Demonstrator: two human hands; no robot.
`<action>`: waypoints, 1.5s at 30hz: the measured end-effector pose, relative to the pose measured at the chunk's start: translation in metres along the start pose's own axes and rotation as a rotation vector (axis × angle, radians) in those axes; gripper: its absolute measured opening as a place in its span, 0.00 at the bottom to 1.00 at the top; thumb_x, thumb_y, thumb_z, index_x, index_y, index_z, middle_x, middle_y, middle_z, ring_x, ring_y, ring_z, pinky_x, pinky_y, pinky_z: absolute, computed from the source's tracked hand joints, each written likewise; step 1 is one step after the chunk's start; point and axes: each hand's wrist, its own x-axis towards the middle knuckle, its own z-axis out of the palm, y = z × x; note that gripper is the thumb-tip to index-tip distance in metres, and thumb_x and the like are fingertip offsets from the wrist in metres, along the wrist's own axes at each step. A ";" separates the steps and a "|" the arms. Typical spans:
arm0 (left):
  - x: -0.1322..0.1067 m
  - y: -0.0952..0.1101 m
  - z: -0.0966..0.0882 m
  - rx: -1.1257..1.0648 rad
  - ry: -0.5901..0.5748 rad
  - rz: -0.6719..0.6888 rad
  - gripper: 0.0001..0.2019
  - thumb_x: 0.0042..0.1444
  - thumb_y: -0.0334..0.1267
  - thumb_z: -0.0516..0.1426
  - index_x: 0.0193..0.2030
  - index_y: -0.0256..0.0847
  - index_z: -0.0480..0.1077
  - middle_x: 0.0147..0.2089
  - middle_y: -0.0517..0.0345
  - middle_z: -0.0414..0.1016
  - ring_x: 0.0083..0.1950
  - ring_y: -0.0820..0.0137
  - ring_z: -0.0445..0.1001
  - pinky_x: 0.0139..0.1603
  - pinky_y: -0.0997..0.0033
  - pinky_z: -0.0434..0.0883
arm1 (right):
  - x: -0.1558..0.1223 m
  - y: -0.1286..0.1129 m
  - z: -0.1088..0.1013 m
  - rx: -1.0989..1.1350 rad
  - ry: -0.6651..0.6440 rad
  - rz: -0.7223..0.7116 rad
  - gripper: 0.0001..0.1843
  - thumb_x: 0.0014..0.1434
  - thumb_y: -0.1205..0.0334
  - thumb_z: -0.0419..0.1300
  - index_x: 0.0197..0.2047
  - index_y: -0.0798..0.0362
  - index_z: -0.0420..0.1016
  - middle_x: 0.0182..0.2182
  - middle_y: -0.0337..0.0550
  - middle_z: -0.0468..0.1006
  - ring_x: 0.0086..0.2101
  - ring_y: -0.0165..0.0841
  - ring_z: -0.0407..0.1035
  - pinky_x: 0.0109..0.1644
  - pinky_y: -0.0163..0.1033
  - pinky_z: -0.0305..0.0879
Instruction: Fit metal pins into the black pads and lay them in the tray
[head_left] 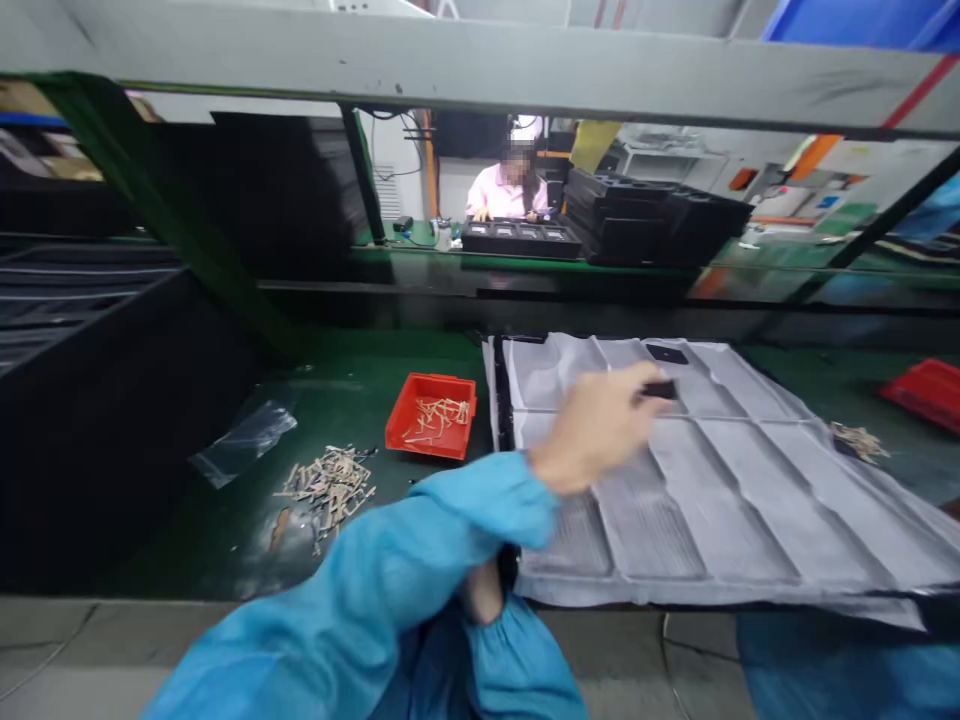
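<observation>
My left hand, in a blue sleeve, reaches across over a white ribbed sheet that covers a black tray. Its fingers are pinched on a small black part, held just above the sheet's upper pockets. Another small black part lies in a pocket at the sheet's far edge. Only a bit of my right hand shows, tucked under the left forearm at the tray's near corner, with its fingers hidden.
A red bin holds tan strips, and a loose pile of them lies on the green mat beside a clear bag. Black trays are stacked at left. Another red bin sits far right. A co-worker in pink sits behind.
</observation>
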 end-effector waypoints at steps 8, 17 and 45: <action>-0.204 -0.100 -0.154 -0.128 0.413 -0.587 0.11 0.59 0.42 0.62 0.45 0.38 0.72 0.36 0.56 0.79 0.33 0.68 0.76 0.30 0.73 0.69 | -0.012 0.002 0.017 0.227 -0.084 0.270 0.16 0.68 0.48 0.64 0.38 0.52 0.77 0.50 0.45 0.82 0.51 0.34 0.79 0.56 0.39 0.76; -0.229 -0.105 -0.105 -0.608 0.207 -0.748 0.10 0.60 0.40 0.62 0.41 0.34 0.76 0.31 0.60 0.73 0.29 0.75 0.67 0.30 0.76 0.64 | -0.001 -0.027 0.016 0.163 -0.298 0.465 0.14 0.60 0.46 0.70 0.35 0.48 0.81 0.55 0.47 0.80 0.55 0.37 0.78 0.55 0.34 0.76; -0.241 -0.102 -0.113 -0.392 0.123 -0.691 0.13 0.73 0.45 0.54 0.55 0.44 0.77 0.31 0.62 0.75 0.27 0.75 0.69 0.30 0.75 0.66 | 0.001 -0.035 0.027 0.013 -0.250 0.462 0.11 0.62 0.51 0.69 0.33 0.49 0.80 0.44 0.45 0.83 0.43 0.33 0.81 0.46 0.31 0.79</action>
